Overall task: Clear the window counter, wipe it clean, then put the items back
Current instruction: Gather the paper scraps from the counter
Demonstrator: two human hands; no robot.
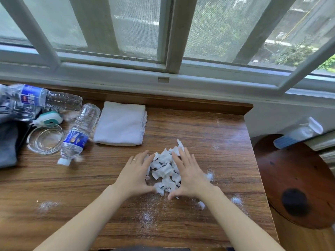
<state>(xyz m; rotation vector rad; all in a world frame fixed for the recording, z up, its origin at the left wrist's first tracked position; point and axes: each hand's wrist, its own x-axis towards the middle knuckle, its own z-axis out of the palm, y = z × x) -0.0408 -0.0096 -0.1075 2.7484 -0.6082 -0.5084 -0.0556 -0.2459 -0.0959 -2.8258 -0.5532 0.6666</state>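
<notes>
- My left hand (135, 173) and right hand (188, 173) lie flat, fingers straight, touching the paper scraps (165, 171) piled between them.
- I should squeeze gently inward so no scraps slip past my fingertips.

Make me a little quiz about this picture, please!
1. True or false: the white cloth is folded.
2. How many plastic bottles lie on the counter?
3. What are the two hands gathering? A) paper scraps B) coins C) pens

Key:
1. True; it lies folded near the window.
2. Two: one bottle beside the cloth, another bottle at the far left.
3. A; the left hand and right hand press open against either side of the paper scraps.
</notes>
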